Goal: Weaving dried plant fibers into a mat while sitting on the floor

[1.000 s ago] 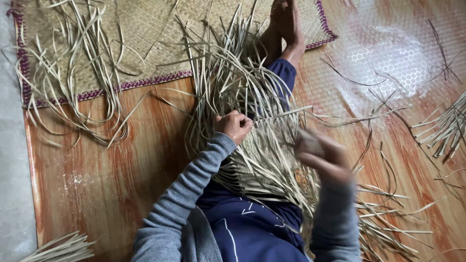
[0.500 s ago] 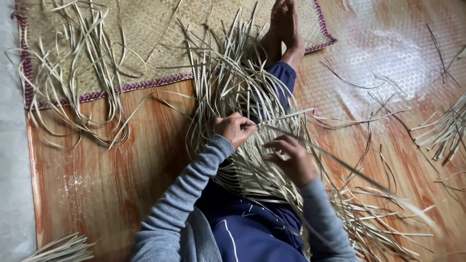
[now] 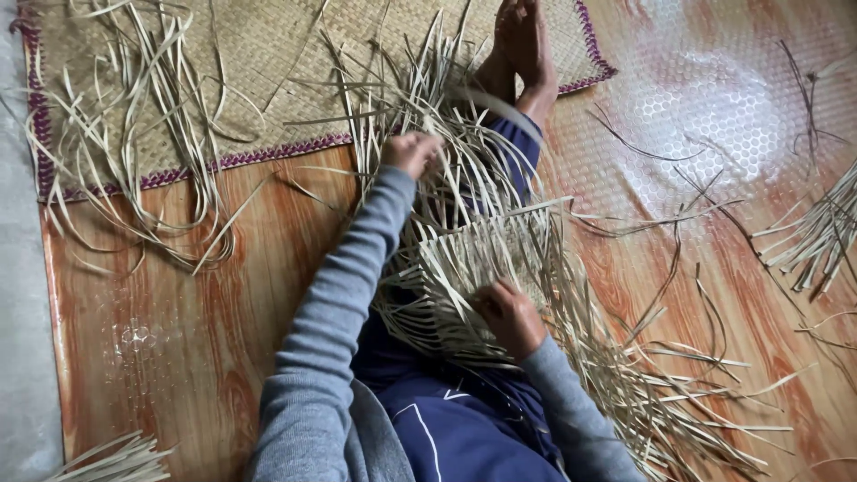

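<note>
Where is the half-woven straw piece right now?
In the head view the half-woven straw piece lies on the person's lap, centre frame, under the right hand, with the left hand raised just beyond it.

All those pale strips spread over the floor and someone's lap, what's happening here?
A person sitting on the floor is weaving a half-made woven piece of flat pale strips across their lap. The left hand is stretched forward, gripping loose strips near the far end, while the right hand presses on the woven part close to the body. More cut strips lie over a woven mat with a purple edge, and on the wooden floor.
</note>
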